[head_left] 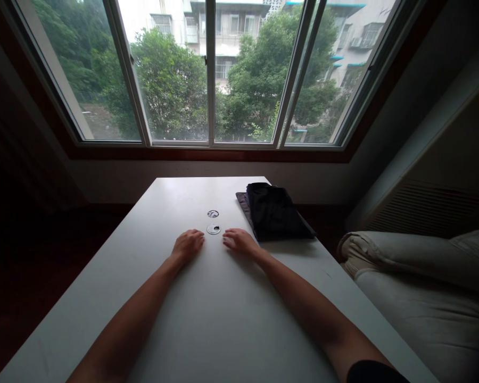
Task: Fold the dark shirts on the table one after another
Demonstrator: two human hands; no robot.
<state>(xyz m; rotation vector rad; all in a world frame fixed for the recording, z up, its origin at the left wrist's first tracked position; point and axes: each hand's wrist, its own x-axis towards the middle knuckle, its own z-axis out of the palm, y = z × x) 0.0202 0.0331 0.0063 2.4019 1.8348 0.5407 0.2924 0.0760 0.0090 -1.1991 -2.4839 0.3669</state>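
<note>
My left hand (188, 244) lies palm down on the white table (215, 319), its fingers stretched forward and inward, holding nothing. Opposite it, my right hand (240, 242) also rests palm down with fingers extended and nothing in them. Just beyond the gap between my fingertips is a round, pale disc with a dark spot (213, 229); neither hand appears to touch it. A smaller round disc with a black-and-white pattern (213, 214) lies a little farther away. What the discs are, I cannot tell.
A stack of folded dark cloth (277, 213) lies on the table's right side, beyond my right hand. Past the right edge stands a pale padded sofa (423, 287). A wide window (211, 80) spans the wall behind the table's far edge.
</note>
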